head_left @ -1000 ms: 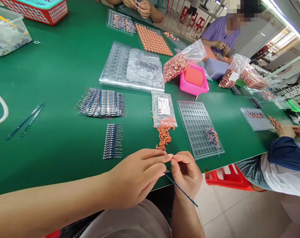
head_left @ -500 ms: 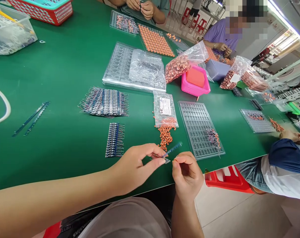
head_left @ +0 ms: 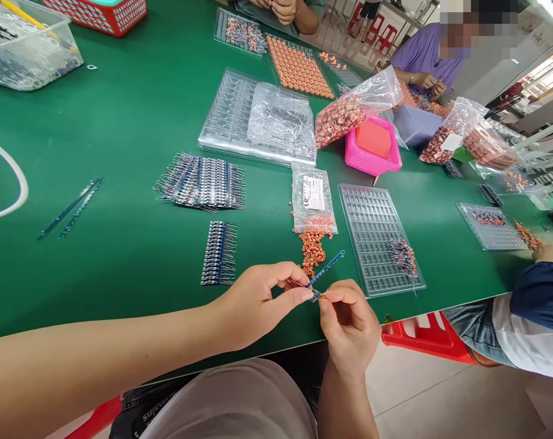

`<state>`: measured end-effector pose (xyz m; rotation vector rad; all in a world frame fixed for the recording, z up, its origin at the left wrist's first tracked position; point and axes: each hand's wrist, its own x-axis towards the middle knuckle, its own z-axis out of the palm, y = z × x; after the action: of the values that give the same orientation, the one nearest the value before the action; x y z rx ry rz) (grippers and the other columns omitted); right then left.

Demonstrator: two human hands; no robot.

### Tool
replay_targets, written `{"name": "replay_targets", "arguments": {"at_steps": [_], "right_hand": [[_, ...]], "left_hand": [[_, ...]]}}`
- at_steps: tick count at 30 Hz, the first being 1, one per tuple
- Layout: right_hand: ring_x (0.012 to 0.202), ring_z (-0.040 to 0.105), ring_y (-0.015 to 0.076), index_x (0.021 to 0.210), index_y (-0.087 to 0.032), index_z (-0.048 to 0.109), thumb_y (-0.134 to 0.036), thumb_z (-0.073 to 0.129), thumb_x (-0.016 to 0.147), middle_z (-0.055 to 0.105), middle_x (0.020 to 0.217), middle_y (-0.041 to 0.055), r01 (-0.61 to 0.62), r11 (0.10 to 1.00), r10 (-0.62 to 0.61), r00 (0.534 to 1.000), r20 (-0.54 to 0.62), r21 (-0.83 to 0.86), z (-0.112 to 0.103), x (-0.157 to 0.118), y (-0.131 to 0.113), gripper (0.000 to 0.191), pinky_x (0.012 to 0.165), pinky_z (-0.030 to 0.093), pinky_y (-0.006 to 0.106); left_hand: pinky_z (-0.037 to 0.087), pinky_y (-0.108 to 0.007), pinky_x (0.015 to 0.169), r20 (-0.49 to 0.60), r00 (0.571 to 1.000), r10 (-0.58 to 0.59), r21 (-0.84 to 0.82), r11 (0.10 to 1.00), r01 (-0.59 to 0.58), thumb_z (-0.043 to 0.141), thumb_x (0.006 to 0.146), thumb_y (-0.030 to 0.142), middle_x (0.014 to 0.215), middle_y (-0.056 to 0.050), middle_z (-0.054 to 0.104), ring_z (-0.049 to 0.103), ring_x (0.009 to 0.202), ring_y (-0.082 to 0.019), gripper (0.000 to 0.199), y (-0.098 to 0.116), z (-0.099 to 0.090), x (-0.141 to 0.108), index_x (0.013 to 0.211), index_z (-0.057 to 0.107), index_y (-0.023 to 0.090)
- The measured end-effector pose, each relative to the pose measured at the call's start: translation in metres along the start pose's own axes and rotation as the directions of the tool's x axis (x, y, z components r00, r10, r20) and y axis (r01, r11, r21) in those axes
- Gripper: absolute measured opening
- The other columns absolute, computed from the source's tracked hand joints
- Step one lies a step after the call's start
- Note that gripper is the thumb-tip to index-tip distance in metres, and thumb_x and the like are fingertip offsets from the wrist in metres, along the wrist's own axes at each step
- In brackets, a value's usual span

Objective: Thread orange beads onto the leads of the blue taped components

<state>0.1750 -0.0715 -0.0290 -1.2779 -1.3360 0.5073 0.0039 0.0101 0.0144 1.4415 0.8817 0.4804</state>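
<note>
1. Blue strip [head_left: 330, 267] is clamped between the left hand's [head_left: 263, 303] thumb and fingers, above the green table [head_left: 134, 262].
2. Orange bead [head_left: 322, 296] is pinched by the right hand [head_left: 353, 326], beside the strip (contact is hard to tell).
3. Loose beads [head_left: 313, 247] are heaped beyond.

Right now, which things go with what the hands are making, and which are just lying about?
Seem to belong:
- blue strip, in the left hand
- orange bit, at the right hand's fingertips
- orange beads
- blue boards

Seem just lying about:
- white tube
- red basket
- pink basket
</note>
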Motion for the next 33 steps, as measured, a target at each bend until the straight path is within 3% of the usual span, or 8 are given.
{"name": "replay_targets", "arguments": {"at_steps": [21, 33], "right_hand": [[0.073, 0.055, 0.0142, 0.092, -0.023, 0.067, -0.005, 0.067, 0.087, 0.060, 0.080, -0.0006, -0.012, 1.000, 0.012, 0.999, 0.039, -0.002, -0.0021, -0.0005, 0.0003, 0.020, 0.059, 0.042, 0.027], [0.072, 0.054, 0.0138, 0.090, -0.023, 0.066, -0.007, 0.066, 0.088, 0.058, 0.078, -0.0004, -0.028, 1.000, 0.028, 0.998, 0.058, 0.007, -0.0025, 0.0008, 0.0004, 0.016, 0.058, 0.041, 0.026]], "left_hand": [[0.047, -0.025, 0.076, -0.018, 0.974, 0.224, 0.229, 0.950, -0.214, 0.058, 0.094, 0.025, 0.081, 0.001, 0.070, 0.061, 0.076, -0.014, 0.015, -0.0065, -0.0024, -0.0001, 0.087, 0.069, 0.019], [0.047, -0.025, 0.076, -0.011, 0.979, 0.202, 0.228, 0.954, -0.195, 0.059, 0.093, 0.028, 0.082, 0.001, 0.070, 0.062, 0.078, -0.015, 0.015, -0.0048, -0.0027, 0.0003, 0.087, 0.069, 0.019]]}}
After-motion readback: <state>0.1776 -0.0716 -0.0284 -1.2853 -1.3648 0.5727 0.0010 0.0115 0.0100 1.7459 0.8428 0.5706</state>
